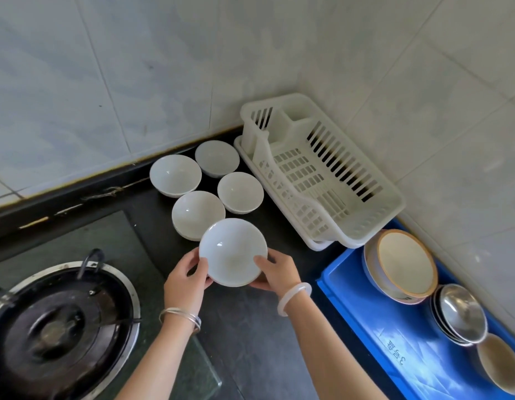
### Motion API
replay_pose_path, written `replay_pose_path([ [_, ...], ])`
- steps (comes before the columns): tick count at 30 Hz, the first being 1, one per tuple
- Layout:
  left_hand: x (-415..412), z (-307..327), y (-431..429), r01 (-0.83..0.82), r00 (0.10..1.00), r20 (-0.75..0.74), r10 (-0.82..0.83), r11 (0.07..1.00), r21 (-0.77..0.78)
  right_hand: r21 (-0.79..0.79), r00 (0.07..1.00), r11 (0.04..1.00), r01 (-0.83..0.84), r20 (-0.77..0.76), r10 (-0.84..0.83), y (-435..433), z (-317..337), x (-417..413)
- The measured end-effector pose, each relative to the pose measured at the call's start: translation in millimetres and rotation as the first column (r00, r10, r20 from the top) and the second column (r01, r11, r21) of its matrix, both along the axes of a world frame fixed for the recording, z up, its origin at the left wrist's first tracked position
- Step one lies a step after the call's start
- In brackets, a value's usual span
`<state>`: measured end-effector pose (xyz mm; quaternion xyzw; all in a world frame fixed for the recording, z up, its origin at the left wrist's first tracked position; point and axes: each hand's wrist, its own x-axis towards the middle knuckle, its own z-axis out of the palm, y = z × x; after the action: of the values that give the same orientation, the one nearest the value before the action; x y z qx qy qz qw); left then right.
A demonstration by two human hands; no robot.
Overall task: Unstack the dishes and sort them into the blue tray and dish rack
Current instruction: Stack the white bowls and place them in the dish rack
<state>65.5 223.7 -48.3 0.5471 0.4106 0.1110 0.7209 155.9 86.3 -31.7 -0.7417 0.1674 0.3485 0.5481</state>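
Both hands are gripping one white bowl [233, 252] right now. The left hand [187, 281] is pinching its near-left edge with the thumb lying on the rim, and the right hand [275, 274] is doing the same on the opposite side. The fingers of both are curling underneath, so the bowl is hiding most of them.

Can't tell if it's touching the bowl stack [198, 215] sitting just beyond the hands, because the held bowl is covering that stack's near edge. No clue how many are in that stack either, only a couple of rims are showing. Three more white bowls [240, 192] are sitting further out past it.

The dish rack [322, 174] is standing beyond the right hand, off to its right. The blue tray [366, 313] is lying just right of the right wrist, carrying a tan-rimmed bowl [403, 261], nested steel bowls [459, 313] and a cream bowl [500, 365] that the frame edge is cutting off. Left of the left hand, a stove burner [59, 327] is running out of frame too.
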Motion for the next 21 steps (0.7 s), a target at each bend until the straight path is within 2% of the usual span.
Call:
replay_pose_path([
  [6, 80.9, 59.3, -9.8, 0.104, 0.982, 0.157, -0.105, 0.994, 0.017, 0.158, 0.960, 0.979, 0.131, 0.228, -0.166, -27.3, 51.6, 57.5],
  [12, 187.8, 92.3, -21.5, 0.232, 0.949, 0.189, -0.252, 0.965, 0.118, 0.196, 0.921, 0.958, 0.210, 0.288, -0.262, -44.9, 85.3, 141.8],
  [15, 239.0, 92.3, -29.8, 0.301, 0.935, 0.146, -0.322, 0.942, 0.145, 0.222, 0.914, 0.944, 0.244, 0.274, -0.300, -51.7, 83.4, 187.2],
  [18, 282.1, 81.2, -36.7, 0.367, 0.923, 0.070, -0.379, 0.920, 0.138, 0.183, 0.921, 0.941, 0.283, 0.220, -0.320, -55.1, 70.2, 227.1],
  [21, 312.8, 64.7, -41.7, 0.430, 0.903, 0.033, -0.428, 0.902, -0.052, 0.141, 0.929, 0.940, 0.312, 0.161, -0.333, -55.9, 52.0, 256.2],
])
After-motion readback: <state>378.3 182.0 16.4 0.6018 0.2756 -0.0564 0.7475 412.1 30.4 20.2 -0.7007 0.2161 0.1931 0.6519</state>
